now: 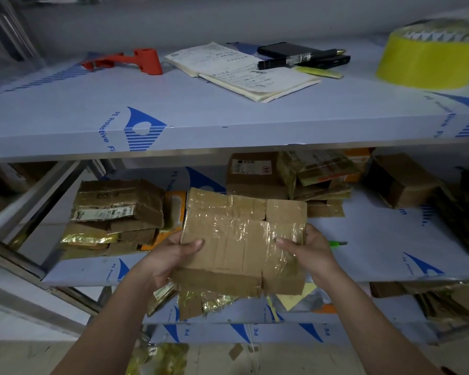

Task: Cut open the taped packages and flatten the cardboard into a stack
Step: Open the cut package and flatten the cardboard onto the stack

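I hold a flattened brown cardboard piece (pixel 238 239), glossy with clear tape, in front of the middle shelf. My left hand (pixel 171 258) grips its left edge with the thumb on top. On the right edge, my right hand (pixel 309 250) grips it the same way. A stack of flattened taped cardboard (pixel 114 212) lies on the middle shelf to the left. More taped boxes (pixel 290 177) stand further back on that shelf. A small green cutter (pixel 337 243) lies on the shelf just right of my right hand.
The top shelf (pixel 173 112) carries a red tape dispenser (pixel 130 60), an open notebook (pixel 241 71), a black pen (pixel 301 59) and a yellow tape roll (pixel 431 58). Cardboard piles (pixel 450 304) sit at lower right. Scraps (pixel 201 301) lie on the lowest shelf.
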A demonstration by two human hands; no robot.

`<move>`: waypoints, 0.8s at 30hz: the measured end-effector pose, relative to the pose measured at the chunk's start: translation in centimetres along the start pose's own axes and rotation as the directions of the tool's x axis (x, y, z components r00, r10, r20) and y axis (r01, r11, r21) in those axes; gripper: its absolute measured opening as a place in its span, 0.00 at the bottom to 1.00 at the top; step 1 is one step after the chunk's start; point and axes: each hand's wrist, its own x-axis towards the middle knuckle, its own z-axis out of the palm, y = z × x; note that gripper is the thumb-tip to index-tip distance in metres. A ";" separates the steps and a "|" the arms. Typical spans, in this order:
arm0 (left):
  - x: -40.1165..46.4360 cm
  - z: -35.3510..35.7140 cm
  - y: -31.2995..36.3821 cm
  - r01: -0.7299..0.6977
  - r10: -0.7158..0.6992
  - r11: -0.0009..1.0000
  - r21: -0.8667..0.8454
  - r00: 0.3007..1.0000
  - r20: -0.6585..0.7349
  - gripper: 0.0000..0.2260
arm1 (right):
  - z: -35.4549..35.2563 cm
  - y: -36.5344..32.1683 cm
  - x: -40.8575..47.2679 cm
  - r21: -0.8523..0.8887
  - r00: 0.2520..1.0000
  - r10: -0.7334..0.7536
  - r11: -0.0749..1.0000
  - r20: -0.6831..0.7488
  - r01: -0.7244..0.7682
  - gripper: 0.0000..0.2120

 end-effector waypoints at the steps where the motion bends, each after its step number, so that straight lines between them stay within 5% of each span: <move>1: 0.0 -0.1 -0.1 0.015 -0.015 0.999 0.028 1.000 0.015 0.11 | 0.1 0.0 0.0 0.000 1.000 -0.009 1.000 -0.017 0.009 0.41; 5: 0.2 -0.9 -1.1 0.040 -0.041 0.997 0.066 0.999 0.004 0.14 | 0.7 -0.4 -0.4 0.039 0.994 -0.081 0.996 -0.069 0.083 0.23; 9: 0.0 -2.8 -2.5 0.033 -0.054 0.993 -0.113 0.980 -0.191 0.11 | 2.3 -0.9 -1.2 0.050 0.995 -0.074 0.996 0.073 0.070 0.40; 17: -0.5 -9.2 -2.3 -0.183 0.032 0.940 -0.289 0.888 -0.459 0.09 | 7.9 -3.3 -2.1 0.147 0.934 -0.287 0.954 0.214 0.260 0.36; 21: 0.2 -13.3 -0.3 -0.288 0.157 0.946 -0.146 0.806 -0.570 0.15 | 13.4 -6.0 -1.0 0.052 0.900 -0.407 0.913 0.157 0.404 0.17; 24: 0.6 -16.1 1.2 -0.373 0.343 0.923 0.099 0.677 -0.651 0.12 | 18.6 -8.0 0.8 0.080 0.895 -0.435 0.900 0.102 0.428 0.15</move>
